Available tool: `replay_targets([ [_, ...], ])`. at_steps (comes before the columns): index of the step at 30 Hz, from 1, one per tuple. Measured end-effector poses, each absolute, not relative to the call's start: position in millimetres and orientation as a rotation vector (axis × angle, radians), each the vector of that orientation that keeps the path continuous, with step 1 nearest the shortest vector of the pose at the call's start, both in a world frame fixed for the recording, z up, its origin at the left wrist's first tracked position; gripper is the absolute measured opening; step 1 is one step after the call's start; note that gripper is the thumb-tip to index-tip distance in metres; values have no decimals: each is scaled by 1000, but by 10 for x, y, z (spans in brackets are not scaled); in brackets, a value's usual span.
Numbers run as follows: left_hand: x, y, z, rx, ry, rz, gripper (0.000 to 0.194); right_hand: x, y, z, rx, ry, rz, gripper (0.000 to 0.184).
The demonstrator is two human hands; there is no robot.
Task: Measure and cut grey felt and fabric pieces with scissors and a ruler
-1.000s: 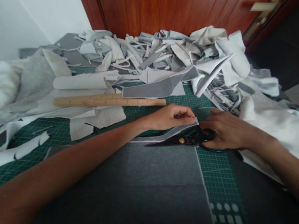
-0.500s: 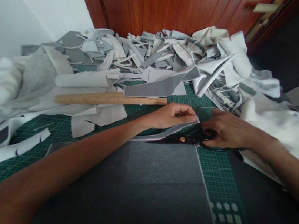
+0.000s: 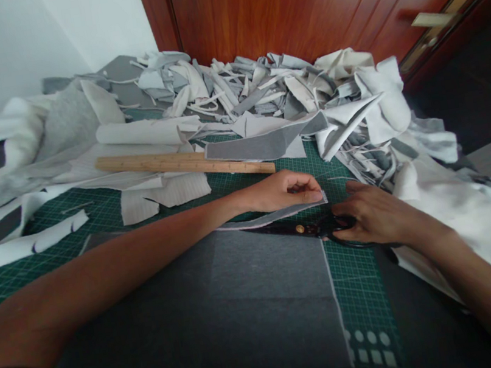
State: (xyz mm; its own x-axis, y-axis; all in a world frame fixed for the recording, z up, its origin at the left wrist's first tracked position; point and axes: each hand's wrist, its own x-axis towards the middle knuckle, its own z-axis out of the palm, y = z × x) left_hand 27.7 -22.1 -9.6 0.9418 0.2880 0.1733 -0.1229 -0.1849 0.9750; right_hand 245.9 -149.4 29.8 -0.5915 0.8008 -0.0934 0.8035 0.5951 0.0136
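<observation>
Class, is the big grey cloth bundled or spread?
Spread: the grey cloth lies broad, mostly flat over the green mat; whether it's doubled, I cannot tell.

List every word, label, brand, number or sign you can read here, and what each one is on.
No words, labels, brands or numbers can be read.
Wooden ruler: faint marks along it, too small and blurred to read.
Green cutting mat: grid lines, plus pale circles and squares near its lower right corner; no legible text.
White fabric strip at left: dark marks, not readable as writing.
Black scissors: no lettering can be made out.
</observation>
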Motion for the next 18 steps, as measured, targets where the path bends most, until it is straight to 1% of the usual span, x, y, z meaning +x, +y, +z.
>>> replay_targets([
  [5,278,-221,-93,1737,126,383,25,2450,-1498,306,1392,2701,-39,38],
  [12,268,-245,-71,1839,53,266,25,2347,-1491,406,1469,2557,-196,33],
  [18,250,-275,75,1944,-8,273,26,2189,-1497,476,1511,2481,-263,41],
])
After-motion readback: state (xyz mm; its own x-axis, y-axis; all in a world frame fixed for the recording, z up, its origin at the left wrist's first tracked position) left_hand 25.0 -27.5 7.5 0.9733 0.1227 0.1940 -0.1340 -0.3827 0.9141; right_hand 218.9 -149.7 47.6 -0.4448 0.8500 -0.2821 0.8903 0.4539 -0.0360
